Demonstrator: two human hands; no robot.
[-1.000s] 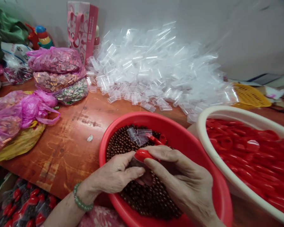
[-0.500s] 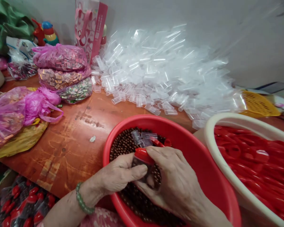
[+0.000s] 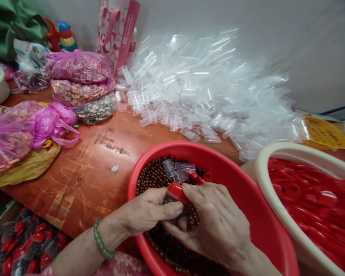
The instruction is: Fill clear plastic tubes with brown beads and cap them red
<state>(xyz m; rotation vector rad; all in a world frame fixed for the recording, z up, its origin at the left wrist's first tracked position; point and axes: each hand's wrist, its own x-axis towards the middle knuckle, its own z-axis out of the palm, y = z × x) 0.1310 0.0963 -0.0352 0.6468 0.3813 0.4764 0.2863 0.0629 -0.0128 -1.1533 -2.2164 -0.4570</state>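
Note:
Over the red basin [image 3: 255,199], a small clear plastic container with a red cap [image 3: 176,190] is held between both hands. My left hand [image 3: 149,211] closes on its clear body, thumb across the front. At the cap, my right hand [image 3: 215,218] presses with its fingers, the rest of them curled beneath; part of the container is hidden by them. Dark brown round beads [image 3: 151,178] fill the basin's left side. On the beads lie several clear tubes [image 3: 180,175] and a red plastic piece [image 3: 196,177] just beyond my right hand.
A white tub [image 3: 261,168] of red caps [image 3: 307,203] stands at right. Behind is a large heap of clear tubes [image 3: 189,88], with a yellow basket [image 3: 327,132] beside it. Pink bags [image 3: 80,67] sit at left. Filled red-capped containers [image 3: 25,245] lie lower left.
The view has shifted slightly, so most things appear a little further right. Both hands keep their hold on the red-capped container, with hardly any change in grip.

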